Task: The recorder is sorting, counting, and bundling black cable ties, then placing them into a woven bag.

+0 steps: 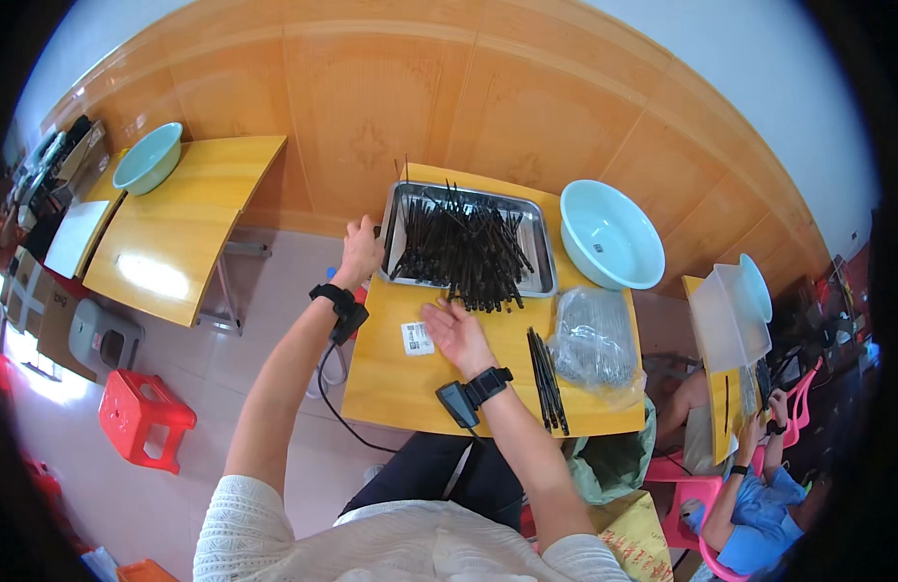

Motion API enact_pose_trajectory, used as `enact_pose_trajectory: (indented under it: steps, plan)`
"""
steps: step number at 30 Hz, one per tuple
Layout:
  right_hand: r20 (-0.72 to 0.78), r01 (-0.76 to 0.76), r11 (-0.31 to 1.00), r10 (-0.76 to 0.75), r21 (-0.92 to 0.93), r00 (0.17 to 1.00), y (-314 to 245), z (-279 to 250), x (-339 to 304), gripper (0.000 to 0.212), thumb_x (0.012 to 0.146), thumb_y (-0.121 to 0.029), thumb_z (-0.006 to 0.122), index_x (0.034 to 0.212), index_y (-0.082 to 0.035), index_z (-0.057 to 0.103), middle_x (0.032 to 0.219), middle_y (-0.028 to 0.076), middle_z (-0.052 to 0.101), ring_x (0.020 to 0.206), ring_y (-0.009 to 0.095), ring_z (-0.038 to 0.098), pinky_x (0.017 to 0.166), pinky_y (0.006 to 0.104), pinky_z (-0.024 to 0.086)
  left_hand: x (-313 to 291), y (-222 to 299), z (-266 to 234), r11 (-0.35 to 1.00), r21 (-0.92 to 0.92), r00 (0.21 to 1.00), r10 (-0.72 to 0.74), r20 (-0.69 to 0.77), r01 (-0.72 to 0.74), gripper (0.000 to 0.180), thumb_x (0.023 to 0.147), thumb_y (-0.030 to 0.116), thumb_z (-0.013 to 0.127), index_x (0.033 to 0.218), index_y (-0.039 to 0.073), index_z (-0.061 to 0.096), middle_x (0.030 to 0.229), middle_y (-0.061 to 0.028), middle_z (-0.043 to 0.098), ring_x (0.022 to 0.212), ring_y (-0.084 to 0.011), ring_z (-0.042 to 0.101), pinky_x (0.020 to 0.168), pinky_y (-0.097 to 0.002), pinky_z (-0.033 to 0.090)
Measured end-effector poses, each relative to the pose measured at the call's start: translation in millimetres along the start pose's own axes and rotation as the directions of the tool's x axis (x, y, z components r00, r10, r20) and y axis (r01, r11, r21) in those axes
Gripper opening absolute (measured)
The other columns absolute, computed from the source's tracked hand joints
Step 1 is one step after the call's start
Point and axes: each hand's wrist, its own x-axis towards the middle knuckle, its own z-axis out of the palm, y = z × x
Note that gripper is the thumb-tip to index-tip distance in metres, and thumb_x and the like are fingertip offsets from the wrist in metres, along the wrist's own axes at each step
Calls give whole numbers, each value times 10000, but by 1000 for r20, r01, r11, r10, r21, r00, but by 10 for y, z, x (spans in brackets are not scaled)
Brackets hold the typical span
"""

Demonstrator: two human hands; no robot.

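Note:
A shallow metal tray (pixel 543 233) stands on the yellow table before me, heaped with thin black rods (pixel 463 238). Some rods stick out over its front rim. At the tray's left edge is my left hand (pixel 361 250), its fingers curled in; a small dark bit shows by the fingertips, too small to name. My right hand (pixel 456 336) lies palm up just in front of the tray, close to the rod ends, fingers loosely apart with nothing seen in them. Right of it lies a separate bunch of black rods (pixel 546 380), beside a clear plastic bag (pixel 594 339) of thin pieces.
A white label (pixel 417 339) lies on the table. At the back right sits a light blue basin (pixel 614 238). A green sack (pixel 619 451) hangs by the right front corner. A red stool (pixel 146 417) stands left; a co-worker in blue (pixel 759 514) sits at the right.

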Motion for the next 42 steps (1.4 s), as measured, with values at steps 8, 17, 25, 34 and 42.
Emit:
enact_pose_trajectory:
  steps: [8,17,25,34,42]
  plan:
    - [-34,136,984,-133,117,991,94,-102,248,187,905,-211,489,948,-31,513,1003,137,590,941,250,580,788,326,487,-33,-68,185,990,-37,937,-117,329,137,570,776,80,493,1296,-7,274,1011,-306,536,982,-422,518,863,-449,406]
    - [-66,120,993,-121,-14,991,417,77,-457,135,872,-131,453,915,-15,507,801,141,613,735,220,625,684,326,527,-117,-12,47,997,73,911,-59,408,32,714,733,28,480,1329,-86,104,1018,-326,529,936,-436,538,814,-450,427]
    - [-20,-260,834,286,-487,958,402,249,-1895,147,869,-116,469,948,5,497,786,129,606,652,205,625,597,305,529,-408,-153,-6,999,-21,941,-15,339,24,725,713,30,469,1314,-111,89,959,-347,535,869,-449,551,773,-477,433]
    - [147,363,315,-543,-877,827,-780,352,-1468,129,781,-43,475,663,2,451,537,70,540,440,141,572,383,248,450,-728,-307,-440,997,-77,920,9,391,22,706,720,20,459,1326,-44,101,858,-342,551,835,-486,531,754,-501,411]
    - [-86,-199,-294,-356,-935,930,-1081,98,-645,192,722,-159,573,664,23,588,622,204,602,486,269,606,501,350,503,-711,-200,-693,989,-12,919,144,366,-150,547,744,83,514,1246,-32,330,932,-302,550,893,-443,540,774,-453,423]
